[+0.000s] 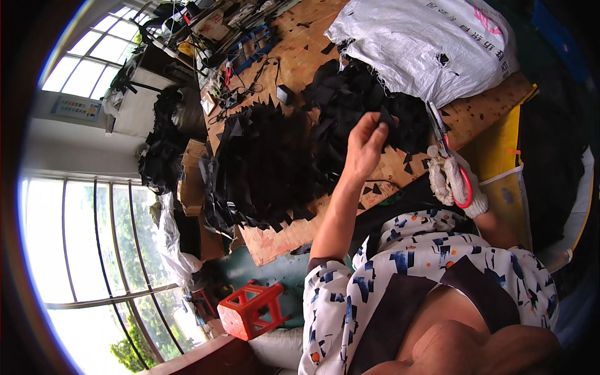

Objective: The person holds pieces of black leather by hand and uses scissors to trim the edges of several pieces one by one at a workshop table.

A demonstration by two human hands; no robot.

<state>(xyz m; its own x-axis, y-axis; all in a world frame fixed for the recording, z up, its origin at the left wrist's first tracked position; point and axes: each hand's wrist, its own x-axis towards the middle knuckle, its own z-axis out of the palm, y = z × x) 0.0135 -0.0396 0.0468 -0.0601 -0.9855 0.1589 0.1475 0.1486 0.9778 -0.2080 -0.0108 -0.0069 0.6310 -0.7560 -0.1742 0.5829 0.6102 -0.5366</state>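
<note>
My bare left hand (pixel 366 147) is raised over the wooden table, its fingertips pinched on a small black fabric piece (pixel 386 118). A white knitted glove covers my right hand (pixel 445 180), which grips scissors (pixel 466 189) with red handles. Their blades point away from me, toward the edge of a white woven sack. Right behind my left hand lies a heap of black fabric pieces (pixel 337 90), many with pointed corners. A larger black heap (pixel 265 165) spreads over the table to the left.
The white woven sack (pixel 431 47) lies on the far right of the wooden table (pixel 275 240). Cords, a black adapter (pixel 285 94) and tools clutter its far left. A red plastic stool (pixel 251 309) stands on the floor at lower left. A yellow panel (pixel 503 162) is beside my right arm.
</note>
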